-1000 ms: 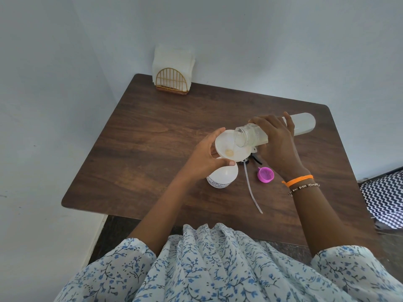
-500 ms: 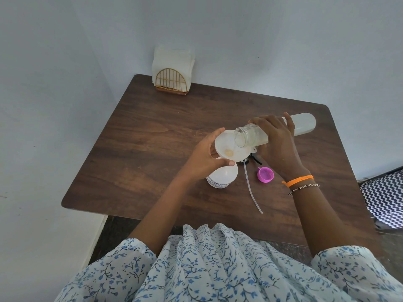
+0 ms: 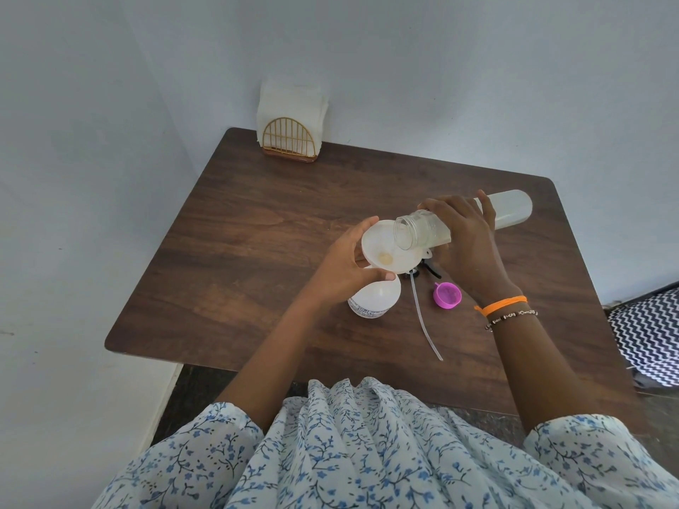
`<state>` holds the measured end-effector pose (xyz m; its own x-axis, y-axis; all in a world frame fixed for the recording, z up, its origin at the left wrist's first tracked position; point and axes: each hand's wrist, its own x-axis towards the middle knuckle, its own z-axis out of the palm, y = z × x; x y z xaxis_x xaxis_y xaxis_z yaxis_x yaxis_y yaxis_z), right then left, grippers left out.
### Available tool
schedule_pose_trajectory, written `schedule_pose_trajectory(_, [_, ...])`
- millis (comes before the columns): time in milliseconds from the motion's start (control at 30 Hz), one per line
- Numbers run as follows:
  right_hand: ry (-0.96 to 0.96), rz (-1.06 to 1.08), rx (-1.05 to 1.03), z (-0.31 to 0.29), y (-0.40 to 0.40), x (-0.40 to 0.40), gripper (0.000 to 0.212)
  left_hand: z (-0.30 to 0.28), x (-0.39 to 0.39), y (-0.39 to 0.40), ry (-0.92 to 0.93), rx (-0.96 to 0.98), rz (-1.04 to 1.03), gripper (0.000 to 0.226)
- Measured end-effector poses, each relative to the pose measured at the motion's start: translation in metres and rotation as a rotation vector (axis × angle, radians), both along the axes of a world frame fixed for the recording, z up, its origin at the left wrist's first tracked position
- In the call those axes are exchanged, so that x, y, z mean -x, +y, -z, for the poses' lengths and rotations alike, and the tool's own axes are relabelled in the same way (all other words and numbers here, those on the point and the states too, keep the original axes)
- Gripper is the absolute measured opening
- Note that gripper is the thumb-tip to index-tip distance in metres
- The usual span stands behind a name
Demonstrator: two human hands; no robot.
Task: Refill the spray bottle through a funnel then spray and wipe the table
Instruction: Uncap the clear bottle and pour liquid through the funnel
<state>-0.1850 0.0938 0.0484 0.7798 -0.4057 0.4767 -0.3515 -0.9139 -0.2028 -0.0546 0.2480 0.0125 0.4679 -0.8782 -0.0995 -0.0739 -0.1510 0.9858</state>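
Note:
A white spray bottle (image 3: 374, 301) stands near the middle of the brown table (image 3: 257, 233) with a white funnel (image 3: 385, 251) in its neck. My left hand (image 3: 343, 266) holds the funnel's rim between thumb and fingers. My right hand (image 3: 466, 244) grips a clear refill bottle (image 3: 510, 211) tipped on its side, its open mouth over the funnel bowl. A little liquid sits at the funnel's bottom. The spray head with its long dip tube (image 3: 424, 317) lies on the table to the right of the spray bottle.
A pink cap (image 3: 446, 295) lies beside the dip tube. At the table's far left corner stands a gold wire holder with white napkins (image 3: 292, 130). Walls close in at the back and left. A chevron-patterned cloth (image 3: 650, 339) lies right of the table.

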Motion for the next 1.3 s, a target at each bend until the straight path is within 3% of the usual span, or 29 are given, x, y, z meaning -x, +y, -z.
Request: schedule_pose_trajectory(1300, [0.004,-0.01,-0.013,-0.003,0.0021,0.001,0.057,-0.0015,0.0003,-0.0008,-0.021,-0.009,-0.013,0.09])
